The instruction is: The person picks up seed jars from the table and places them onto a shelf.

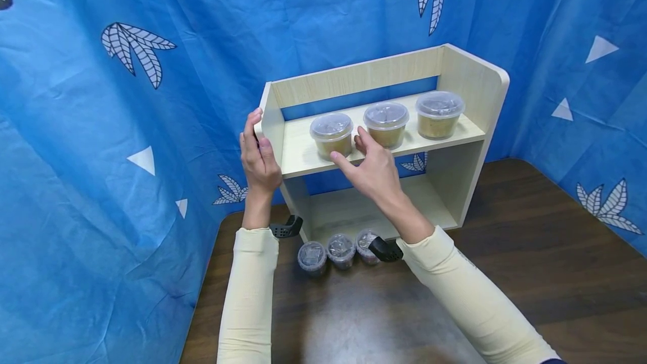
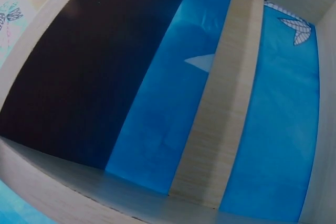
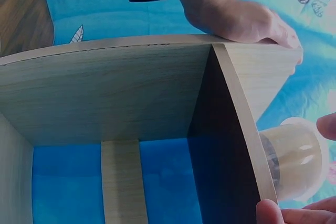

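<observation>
My left hand [image 1: 260,156] rests against the left side panel of a pale two-tier wooden shelf [image 1: 467,89], fingers pointing up along its front edge. Three clear lidded tubs with yellowish contents stand in a row on the upper board: a left tub [image 1: 332,133], a middle tub [image 1: 386,123] and a right tub [image 1: 438,115]. At the left tub, my right hand [image 1: 374,170] has its thumb in front and its fingers in the gap toward the middle tub. The right wrist view shows that tub [image 3: 296,161] between spread digits.
Three smaller lidded cups [image 1: 341,250] stand on the dark wooden table [image 1: 546,251] before the shelf's lower tier, the right one partly behind a black wrist device [image 1: 386,249]. A blue patterned curtain [image 1: 328,27] hangs behind and at both sides.
</observation>
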Motion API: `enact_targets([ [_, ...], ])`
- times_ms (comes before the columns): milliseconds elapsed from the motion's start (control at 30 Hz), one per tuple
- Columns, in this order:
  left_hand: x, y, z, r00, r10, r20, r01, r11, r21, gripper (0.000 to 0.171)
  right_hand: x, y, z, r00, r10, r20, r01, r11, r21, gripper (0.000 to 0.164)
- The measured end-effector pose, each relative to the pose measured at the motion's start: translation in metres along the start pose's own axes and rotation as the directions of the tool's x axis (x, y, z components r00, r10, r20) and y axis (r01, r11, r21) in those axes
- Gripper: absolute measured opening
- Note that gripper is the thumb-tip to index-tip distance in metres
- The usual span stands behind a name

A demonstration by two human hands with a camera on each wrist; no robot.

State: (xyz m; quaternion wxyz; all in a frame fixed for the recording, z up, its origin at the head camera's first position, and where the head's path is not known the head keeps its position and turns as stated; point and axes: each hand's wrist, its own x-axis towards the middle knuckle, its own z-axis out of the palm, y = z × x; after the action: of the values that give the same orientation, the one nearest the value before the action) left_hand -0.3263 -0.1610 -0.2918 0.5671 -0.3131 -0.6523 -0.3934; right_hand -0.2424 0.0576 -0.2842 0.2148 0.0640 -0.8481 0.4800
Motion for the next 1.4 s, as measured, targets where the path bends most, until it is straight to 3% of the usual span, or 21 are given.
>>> enact_targets([
  [267, 0.001, -0.001, 0.000, 1.000, -0.019, -0.004, 0.019, 1.000, 0.007, 0.050, -0.015, 0.007, -0.011, 0.997, -0.070, -0.025, 0.070, 0.998, 0.004, 0.080],
  [600, -0.002, -0.002, 0.000, 0.999, -0.042, -0.007, 0.042, 0.999, 0.010, 0.050, -0.025, 0.013, -0.019, 0.994, -0.099, -0.037, 0.100, 0.995, 0.019, 0.075],
  [833, -0.003, -0.002, 0.000, 0.999, -0.043, -0.009, 0.043, 0.999, 0.005, 0.050, -0.032, 0.018, -0.023, 0.991, -0.137, -0.012, 0.137, 0.991, 0.013, 0.071],
  [1400, -0.002, 0.002, 0.002, 0.999, -0.050, -0.006, 0.050, 0.999, -0.012, 0.042, -0.045, 0.046, -0.027, 0.942, -0.327, -0.073, 0.334, 0.934, 0.127, 0.061],
])
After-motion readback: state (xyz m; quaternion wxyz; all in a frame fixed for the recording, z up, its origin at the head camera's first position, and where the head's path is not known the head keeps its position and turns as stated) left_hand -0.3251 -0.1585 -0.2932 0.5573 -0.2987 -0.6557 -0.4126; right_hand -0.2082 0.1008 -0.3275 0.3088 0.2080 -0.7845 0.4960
